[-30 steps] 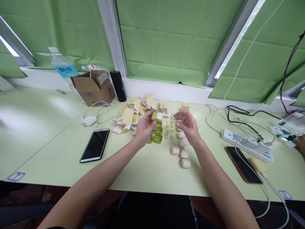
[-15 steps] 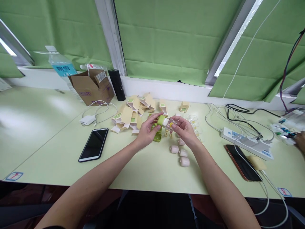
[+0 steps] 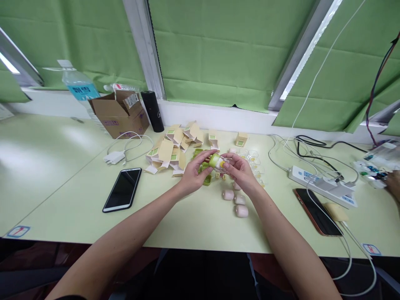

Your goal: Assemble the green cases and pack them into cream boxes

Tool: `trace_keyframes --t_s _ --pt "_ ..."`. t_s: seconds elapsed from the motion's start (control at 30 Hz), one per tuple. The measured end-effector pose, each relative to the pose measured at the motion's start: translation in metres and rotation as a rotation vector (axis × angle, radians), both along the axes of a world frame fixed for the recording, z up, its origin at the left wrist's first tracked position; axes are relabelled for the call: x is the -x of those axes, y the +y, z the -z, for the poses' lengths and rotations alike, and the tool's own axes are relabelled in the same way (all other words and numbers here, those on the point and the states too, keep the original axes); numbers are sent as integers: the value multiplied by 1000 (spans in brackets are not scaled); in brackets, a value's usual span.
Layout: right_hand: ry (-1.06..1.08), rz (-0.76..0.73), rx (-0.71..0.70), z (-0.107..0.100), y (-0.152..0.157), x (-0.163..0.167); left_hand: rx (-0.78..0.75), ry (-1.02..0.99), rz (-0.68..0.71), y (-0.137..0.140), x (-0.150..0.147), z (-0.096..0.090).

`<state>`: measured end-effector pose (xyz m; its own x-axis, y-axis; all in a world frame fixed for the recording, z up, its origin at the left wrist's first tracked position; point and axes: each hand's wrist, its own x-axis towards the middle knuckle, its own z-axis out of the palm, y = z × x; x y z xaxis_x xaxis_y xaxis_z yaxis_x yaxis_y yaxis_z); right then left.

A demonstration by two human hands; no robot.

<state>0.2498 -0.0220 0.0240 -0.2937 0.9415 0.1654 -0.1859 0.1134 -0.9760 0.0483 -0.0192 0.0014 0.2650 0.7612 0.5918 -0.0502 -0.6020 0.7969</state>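
Head view: a small green-and-white container (image 3: 213,161) is hanging above the middle of the surface (image 3: 175,225), the left hand (image 3: 195,174) pinching its green end, the right hand (image 3: 242,170) pinching a clear cover (image 3: 225,161) at its white end. Green cups (image 3: 207,180) are lying just below; pale pink pieces (image 3: 241,211) are sitting nearer the front edge. Opened cartons (image 3: 165,152) are lying beyond, while a dark phone (image 3: 122,190) is resting to the left.
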Motion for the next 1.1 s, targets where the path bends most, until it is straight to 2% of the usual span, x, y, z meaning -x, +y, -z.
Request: trace_keyframes --t_s 0.23,0.47,0.6,0.83,1.1 --pt "80 10 32 5 2 3 40 -21 40 -3 -1 -1" --pt "105 62 -20 6 0 5 6 18 -186 -2 -4 2" --pt "102 81 -37 8 -1 7 -44 115 -256 -3 -6 4" --pt "50 97 -76 11 -3 10 -65 191 -277 -3 -7 7" --pt "4 107 -91 9 -5 13 9 212 -237 -5 -7 4"
